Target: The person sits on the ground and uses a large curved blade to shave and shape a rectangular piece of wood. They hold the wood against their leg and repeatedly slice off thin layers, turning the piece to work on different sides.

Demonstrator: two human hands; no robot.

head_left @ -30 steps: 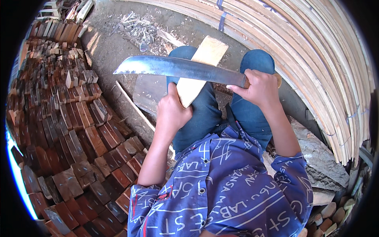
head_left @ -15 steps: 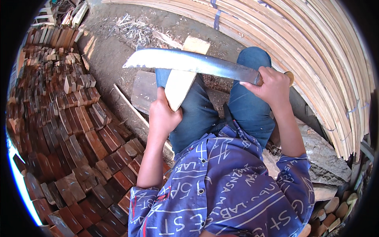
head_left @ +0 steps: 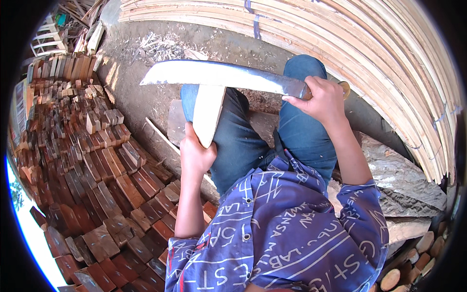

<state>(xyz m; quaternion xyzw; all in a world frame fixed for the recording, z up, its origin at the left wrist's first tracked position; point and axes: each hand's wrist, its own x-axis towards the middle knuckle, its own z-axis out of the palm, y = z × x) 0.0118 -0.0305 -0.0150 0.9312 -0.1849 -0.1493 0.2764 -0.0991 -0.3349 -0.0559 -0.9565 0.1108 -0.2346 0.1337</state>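
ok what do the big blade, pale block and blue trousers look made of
Big blade: probably steel, polished, since it throws back bright glare. Pale block: looks like bare wood, seemingly uncoated, with matte, cream faces. Blue trousers: fabric, perhaps denim, given the folds and uneven blue.

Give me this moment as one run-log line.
left hand: gripping pale wood piece; right hand: gripping machete; machete: overlaps wood piece's far end, contact unclear; nearby: stacked brown wood blocks, long pale wooden strips
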